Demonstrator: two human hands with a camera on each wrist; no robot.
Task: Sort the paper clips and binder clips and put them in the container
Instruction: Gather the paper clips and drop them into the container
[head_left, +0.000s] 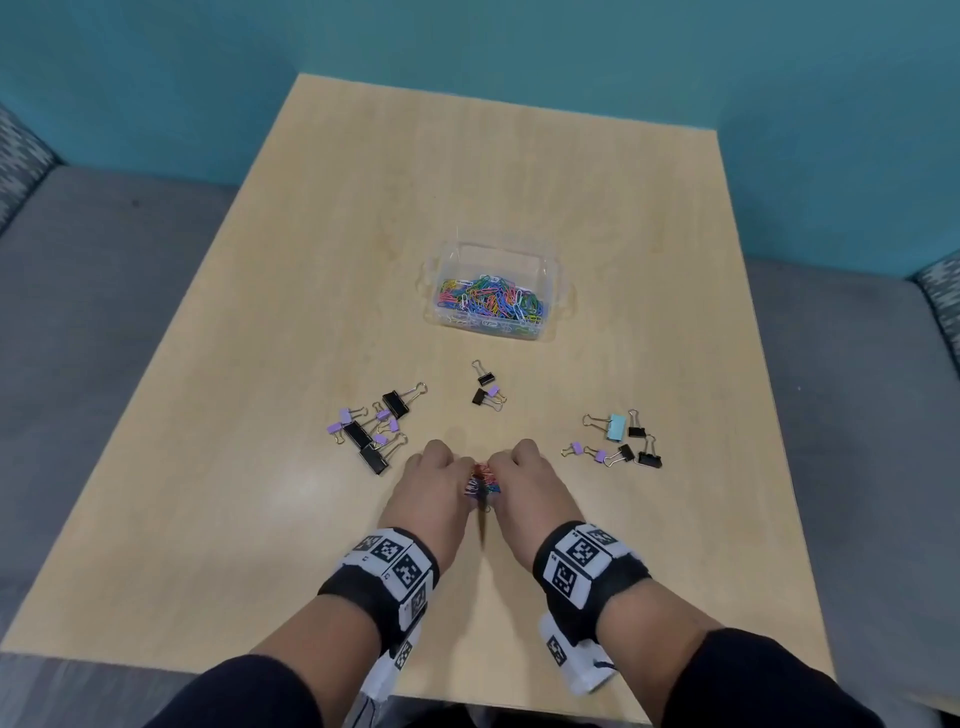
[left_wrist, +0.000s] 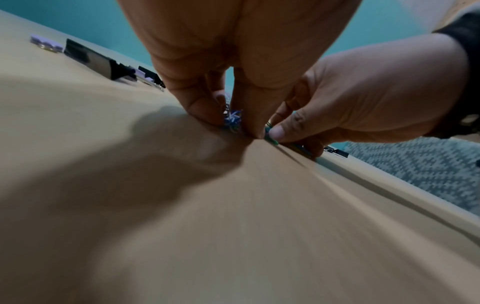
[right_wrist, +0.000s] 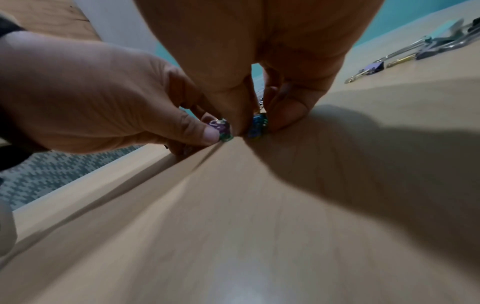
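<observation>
While the left hand and right hand pinch the paper clips near the bench's front edge, they should squeeze together, then lift.

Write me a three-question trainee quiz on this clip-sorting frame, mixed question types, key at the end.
1. True or false: binder clips already lie inside the clear container.
2. Multiple choice: the light blue binder clip lies in which group? A) the group on the left B) the middle group C) the group on the right
3. Short answer: what do the left hand and right hand gather between them on the table?

Key: 1. False, only coloured paper clips show in it. 2. C. 3. A small bunch of coloured paper clips.
</observation>
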